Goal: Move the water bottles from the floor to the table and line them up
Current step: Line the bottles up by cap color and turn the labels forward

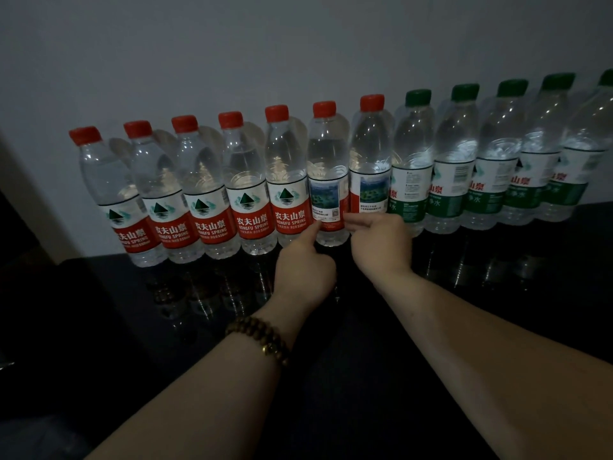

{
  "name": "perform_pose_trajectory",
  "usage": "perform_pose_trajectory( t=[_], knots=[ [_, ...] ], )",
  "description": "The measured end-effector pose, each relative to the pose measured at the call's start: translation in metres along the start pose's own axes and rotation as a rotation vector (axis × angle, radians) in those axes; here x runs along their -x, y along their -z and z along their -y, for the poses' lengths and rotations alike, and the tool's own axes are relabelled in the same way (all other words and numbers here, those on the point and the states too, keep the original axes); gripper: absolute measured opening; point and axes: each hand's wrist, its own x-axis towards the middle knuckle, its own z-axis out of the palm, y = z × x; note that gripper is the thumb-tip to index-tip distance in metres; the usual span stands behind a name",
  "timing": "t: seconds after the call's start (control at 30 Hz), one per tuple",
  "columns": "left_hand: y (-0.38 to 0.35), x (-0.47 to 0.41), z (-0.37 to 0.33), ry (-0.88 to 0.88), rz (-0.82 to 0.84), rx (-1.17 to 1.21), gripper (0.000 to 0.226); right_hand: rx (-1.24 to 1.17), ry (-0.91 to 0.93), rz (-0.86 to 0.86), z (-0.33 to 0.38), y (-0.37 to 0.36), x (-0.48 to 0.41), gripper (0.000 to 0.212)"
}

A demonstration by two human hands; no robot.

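Dimly, left hand (pixel 303 270) and right hand (pixel 381 242) touch 1 red-capped bottle (pixel 326 154), fingers' (pixel 313 229) grasp impossible to tell; rightmost bottle (pixel 597 127) cropped.

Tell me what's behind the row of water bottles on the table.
A plain grey wall stands behind the bottles. Along the black table, the foot of the wall is mostly hidden by their labels and bodies.

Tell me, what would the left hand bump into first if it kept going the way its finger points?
The sixth red-capped bottle from the left, the one turned picture-side out. The pointing fingertip of the left hand already looks to be at its label, though real contact is hard to judge.
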Motion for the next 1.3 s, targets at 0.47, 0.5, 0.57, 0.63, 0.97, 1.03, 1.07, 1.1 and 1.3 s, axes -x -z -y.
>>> perform_pose_trajectory(
  t=[0.47, 0.5, 0.57, 0.63, 0.97, 1.03, 1.07, 1.1, 1.3],
  knots=[
    [-0.0004, -0.0015, 0.0021, 0.032, -0.009, 0.059, 0.075, 0.01, -0.003, -0.011, -0.0005, -0.0017, -0.0006, 0.042],
    [0.0, -0.0017, 0.0016, 0.036, 0.006, 0.059, 0.076, 0.005, -0.001, -0.01, -0.0007, -0.0016, -0.0009, 0.041],
    [0.0006, -0.0012, 0.0003, 0.048, 0.022, 0.058, 0.077, 0.002, 0.002, -0.019, -0.0007, -0.0013, -0.0008, 0.039],
    [-0.0001, -0.0001, -0.0004, 0.041, -0.003, 0.052, 0.076, 0.013, 0.004, -0.033, -0.0002, -0.0007, -0.0004, 0.042],
    [-0.0005, 0.0006, 0.0, 0.042, -0.018, 0.063, 0.077, 0.022, -0.001, -0.042, 0.0012, 0.0, 0.0, 0.044],
    [-0.0003, 0.0003, 0.0005, 0.032, -0.035, 0.076, 0.076, 0.038, 0.011, -0.035, 0.0006, -0.0001, -0.0001, 0.045],
    [-0.0006, 0.0002, 0.0004, 0.027, -0.029, 0.078, 0.076, 0.041, 0.009, -0.02, 0.0001, -0.0004, 0.0001, 0.045],
    [-0.0006, 0.0006, -0.0001, 0.022, -0.016, 0.084, 0.076, 0.034, 0.003, -0.008, -0.0002, -0.0006, 0.0, 0.045],
    [-0.0009, 0.0006, 0.0011, 0.0, -0.028, 0.062, 0.077, 0.008, -0.015, -0.046, -0.0007, -0.0011, -0.0013, 0.038]
  ],
)
